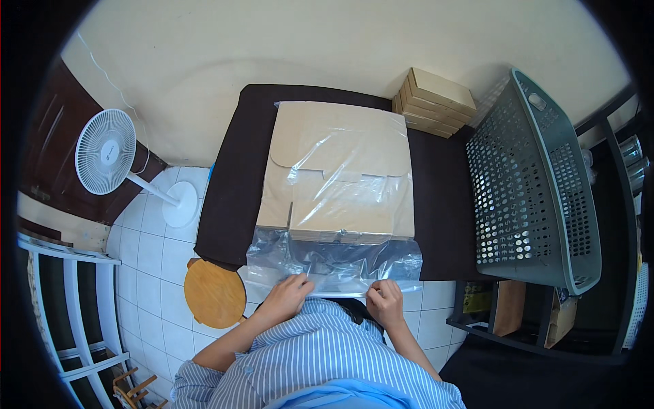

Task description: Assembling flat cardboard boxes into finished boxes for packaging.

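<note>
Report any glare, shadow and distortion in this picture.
Head view: glare streaks the clear plastic bag; head view: a soft shadow falls on the wall left of the basket; head view: the white rack bends near the blackened rim.

Clear bag [398,259] is glossy, creased plastic; flat cartons [340,194] inside, matt cardboard; basket [511,177] at 3 o'clock, perforated plastic; tablecloth [231,184], matt cloth; stool [214,293] at 8 o'clock, smooth wood.

My bench [228,177]'s covered in a dark brown cloth [446,204], and I've got a flat cardboard stack [340,140] on it inside a clear plastic bag [334,262]. Behind that stack, off to its right: piled small boxes [436,102]. Further right of it, a grey-green basket [507,170].
</note>
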Demonstrator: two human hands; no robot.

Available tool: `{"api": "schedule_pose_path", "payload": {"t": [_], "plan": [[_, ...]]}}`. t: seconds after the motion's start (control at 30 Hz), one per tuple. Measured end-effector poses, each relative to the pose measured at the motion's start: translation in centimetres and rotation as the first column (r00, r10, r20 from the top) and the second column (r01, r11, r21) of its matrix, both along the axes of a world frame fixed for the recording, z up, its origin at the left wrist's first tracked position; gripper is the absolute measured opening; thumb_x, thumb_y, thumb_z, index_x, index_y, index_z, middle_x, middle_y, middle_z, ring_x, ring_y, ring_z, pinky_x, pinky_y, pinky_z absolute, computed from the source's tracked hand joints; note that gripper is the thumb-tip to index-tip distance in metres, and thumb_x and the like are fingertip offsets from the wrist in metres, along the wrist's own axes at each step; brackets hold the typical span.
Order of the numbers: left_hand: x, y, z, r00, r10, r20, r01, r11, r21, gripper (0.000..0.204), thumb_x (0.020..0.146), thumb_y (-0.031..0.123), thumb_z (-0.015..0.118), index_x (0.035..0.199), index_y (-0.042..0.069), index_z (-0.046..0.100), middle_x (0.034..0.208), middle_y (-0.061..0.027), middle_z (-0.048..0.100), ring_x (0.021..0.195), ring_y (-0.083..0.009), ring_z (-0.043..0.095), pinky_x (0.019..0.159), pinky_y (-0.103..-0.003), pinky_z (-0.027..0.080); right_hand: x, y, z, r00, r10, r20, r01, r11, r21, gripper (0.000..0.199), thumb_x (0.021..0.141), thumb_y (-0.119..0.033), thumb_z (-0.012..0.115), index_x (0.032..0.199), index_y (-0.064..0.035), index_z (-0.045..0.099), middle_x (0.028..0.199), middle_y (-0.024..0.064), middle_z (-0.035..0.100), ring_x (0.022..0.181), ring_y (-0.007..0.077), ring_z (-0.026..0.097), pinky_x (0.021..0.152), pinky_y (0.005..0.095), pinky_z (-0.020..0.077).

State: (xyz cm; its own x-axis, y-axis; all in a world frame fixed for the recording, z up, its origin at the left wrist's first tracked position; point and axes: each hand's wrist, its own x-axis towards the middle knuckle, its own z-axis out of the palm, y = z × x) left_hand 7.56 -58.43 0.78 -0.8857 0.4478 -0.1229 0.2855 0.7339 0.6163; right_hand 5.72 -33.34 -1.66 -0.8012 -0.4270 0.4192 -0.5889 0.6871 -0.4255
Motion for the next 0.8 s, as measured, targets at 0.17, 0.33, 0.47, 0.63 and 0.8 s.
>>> {"api": "schedule_pose_path", "payload": {"t": [0.17,0.33,0.47,0.63,0.8], "plan": [[0.8,0.0,1.3,1.000,0.002,-0.018,-0.003,0.995,-0.095,0.017,0.070,0.001,0.052,0.086,0.003,0.049,0.089,-0.0116,0.047,0.086,-0.0280,0.050,0.075,-0.039,0.043,0.6,-0.1,1.5,0.987,-0.054,0.152,0.065,0.995,-0.074,0.018,0.055,0.002,0.062,0.067,-0.0065,0.053,0.066,0.0050,0.050,0.061,0.0232,0.053,0.053,0.0345,0.0429],[2.4,0.3,1.6,0.995,0.102,0.003,-0.101,0.993,-0.063,0.017,0.070,0.001,0.051,0.087,0.003,0.051,0.085,-0.0108,0.048,0.085,-0.0271,0.050,0.075,-0.038,0.043,-0.2,0.5,3.8,0.939,0.152,0.310,-0.194,0.975,0.110,0.017,0.061,0.000,0.061,0.075,-0.0053,0.052,0.072,0.0066,0.050,0.070,0.0237,0.055,0.059,0.0353,0.0456],[3.3,-0.3,2.1,0.990,0.129,-0.056,-0.129,0.992,0.005,0.017,0.072,0.000,0.052,0.088,0.002,0.053,0.083,-0.0117,0.048,0.083,-0.0279,0.051,0.073,-0.038,0.043,0.2,0.6,4.4,0.921,0.126,0.368,-0.163,0.984,0.070,0.016,0.061,0.000,0.060,0.076,-0.0055,0.054,0.076,0.0052,0.052,0.072,0.0234,0.056,0.060,0.0361,0.0474],[4.5,-1.2,4.2,0.974,0.222,-0.038,-0.219,0.974,0.058,0.012,0.073,0.003,0.055,0.085,0.002,0.057,0.081,-0.0122,0.048,0.081,-0.0278,0.051,0.072,-0.037,0.043,1.4,0.7,6.0,0.927,0.080,0.365,-0.104,0.994,0.045,0.019,0.061,0.001,0.060,0.078,-0.0066,0.058,0.075,0.0046,0.054,0.072,0.0213,0.056,0.061,0.0351,0.0467],[5.2,-2.8,5.1,0.995,0.077,-0.062,-0.077,0.997,-0.007,0.009,0.072,0.007,0.059,0.080,0.003,0.059,0.081,-0.0107,0.051,0.085,-0.0265,0.051,0.074,-0.036,0.043,3.6,0.4,7.0,0.965,-0.045,0.259,0.023,0.996,0.087,0.014,0.058,0.001,0.063,0.069,-0.0081,0.059,0.073,0.0023,0.056,0.069,0.0193,0.053,0.062,0.0310,0.0383]]}}
